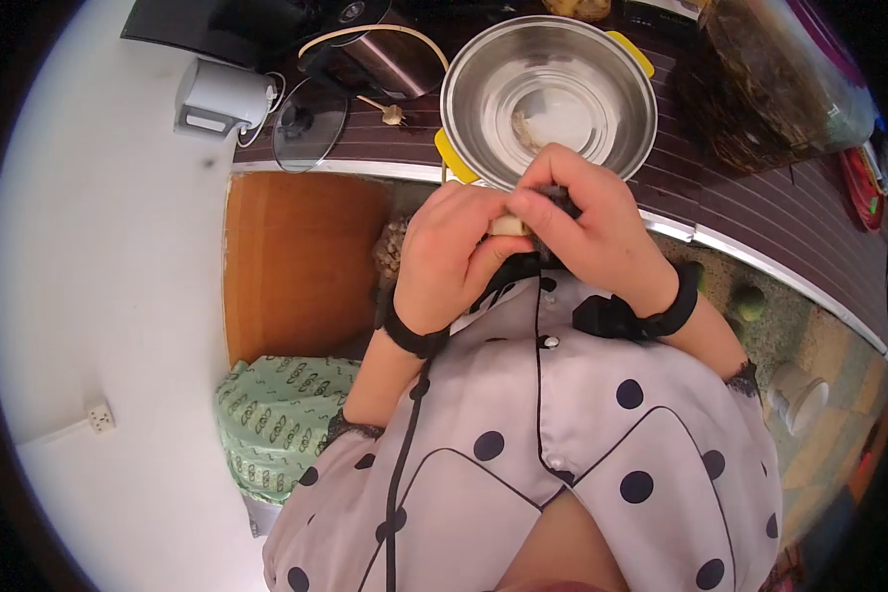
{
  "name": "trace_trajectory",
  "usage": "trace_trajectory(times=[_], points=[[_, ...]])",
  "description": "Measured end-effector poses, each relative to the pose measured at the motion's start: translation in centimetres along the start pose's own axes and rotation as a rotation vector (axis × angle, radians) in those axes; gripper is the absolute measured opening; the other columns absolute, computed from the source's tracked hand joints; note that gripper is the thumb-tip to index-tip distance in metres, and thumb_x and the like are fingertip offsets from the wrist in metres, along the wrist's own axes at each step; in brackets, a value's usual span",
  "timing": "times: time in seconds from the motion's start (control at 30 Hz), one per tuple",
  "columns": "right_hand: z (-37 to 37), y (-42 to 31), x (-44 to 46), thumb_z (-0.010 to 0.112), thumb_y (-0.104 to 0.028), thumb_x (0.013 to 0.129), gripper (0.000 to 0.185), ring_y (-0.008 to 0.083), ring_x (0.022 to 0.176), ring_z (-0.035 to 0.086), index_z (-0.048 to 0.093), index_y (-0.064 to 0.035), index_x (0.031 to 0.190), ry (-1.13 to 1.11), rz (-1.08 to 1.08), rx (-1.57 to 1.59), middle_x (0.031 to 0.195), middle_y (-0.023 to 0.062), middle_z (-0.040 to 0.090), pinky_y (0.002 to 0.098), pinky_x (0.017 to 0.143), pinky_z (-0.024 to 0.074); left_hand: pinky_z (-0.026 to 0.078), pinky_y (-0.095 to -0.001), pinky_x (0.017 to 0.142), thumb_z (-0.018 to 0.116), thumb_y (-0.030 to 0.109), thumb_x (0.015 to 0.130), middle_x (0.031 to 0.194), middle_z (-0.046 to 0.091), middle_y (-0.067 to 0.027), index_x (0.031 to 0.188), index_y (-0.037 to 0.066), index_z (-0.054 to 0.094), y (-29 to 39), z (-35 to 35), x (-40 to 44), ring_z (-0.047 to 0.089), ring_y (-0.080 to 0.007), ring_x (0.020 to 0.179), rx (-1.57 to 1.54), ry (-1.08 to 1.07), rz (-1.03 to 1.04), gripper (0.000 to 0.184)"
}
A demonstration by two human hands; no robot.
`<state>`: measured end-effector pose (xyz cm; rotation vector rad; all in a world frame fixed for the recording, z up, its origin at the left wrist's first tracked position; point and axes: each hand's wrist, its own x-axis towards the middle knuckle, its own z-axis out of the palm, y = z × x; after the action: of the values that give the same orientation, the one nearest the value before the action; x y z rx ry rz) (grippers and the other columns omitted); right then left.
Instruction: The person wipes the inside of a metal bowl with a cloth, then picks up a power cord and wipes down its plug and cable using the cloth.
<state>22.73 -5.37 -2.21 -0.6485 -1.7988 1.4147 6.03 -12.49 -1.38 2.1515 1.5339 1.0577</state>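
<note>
Pinched in my left hand (452,255) is a small pale, cream-coloured piece (508,227), its kind unclear and mostly covered by fingers. My right hand (602,225) is closed, thumb and forefinger meeting at the upper edge of that piece; what those fingertips grip is hidden. Both hands are just in front of a steel bowl (474,69) with yellow handles, at the counter's front edge. Inside the bowl lies a thin, light brownish scrap (525,130).
On the dark striped counter (405,148) are a glass lid (311,128), a steel kettle (400,59) and a wooden-looking small item (393,115). A large jar (770,89) stands right of the bowl. Left is a white appliance (217,99). Below hangs a brown cabinet door (296,261).
</note>
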Motion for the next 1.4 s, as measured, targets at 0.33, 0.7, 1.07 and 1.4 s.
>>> trace_trajectory(times=[0.33,0.7,1.07,1.4], points=[[-0.2,0.4,0.2,0.063,-0.012,0.088,0.013,0.0072,0.074,0.055,0.06,-0.0015,0.094,-0.06,-0.088,0.35,0.084,0.0015,0.061,0.0223,0.067,0.0447,0.045,-0.0281,0.075,0.055,0.033,0.093,0.092,0.06,-0.0094,0.105,0.0,0.058,0.3,-0.1,-1.6,0.058,-0.0203,0.081,-0.516,0.094,-0.227,0.036],[0.2,0.3,0.7,0.062,-0.011,0.087,0.011,0.0092,0.071,0.056,0.061,-0.0006,0.092,-0.12,-0.044,0.228,0.08,0.0022,0.062,0.0241,0.065,0.0454,0.045,-0.0298,0.071,0.053,0.035,0.094,0.088,0.059,-0.0103,0.103,-0.002,0.056,-0.2,0.8,-1.7,0.056,-0.0221,0.077,-0.297,0.113,-0.137,0.038],[0.0,-0.9,0.5,0.059,-0.009,0.089,0.011,0.0075,0.07,0.058,0.062,-0.0001,0.095,-0.12,-0.089,0.254,0.083,0.0037,0.064,0.022,0.063,0.0474,0.039,-0.0231,0.064,0.042,0.045,0.097,0.084,0.052,-0.0021,0.11,-0.003,0.051,0.5,1.4,-1.5,0.047,-0.0099,0.072,-0.633,0.136,-0.311,0.051],[-0.2,0.7,1.0,0.06,-0.013,0.089,0.012,0.0063,0.066,0.056,0.062,-0.0009,0.088,-0.078,-0.102,0.104,0.075,0.003,0.062,0.0208,0.06,0.0446,0.04,-0.0252,0.062,0.038,0.04,0.099,0.076,0.052,-0.0045,0.105,-0.004,0.053,0.8,1.2,-0.8,0.049,-0.0114,0.068,-0.279,-0.004,-0.21,0.047]])
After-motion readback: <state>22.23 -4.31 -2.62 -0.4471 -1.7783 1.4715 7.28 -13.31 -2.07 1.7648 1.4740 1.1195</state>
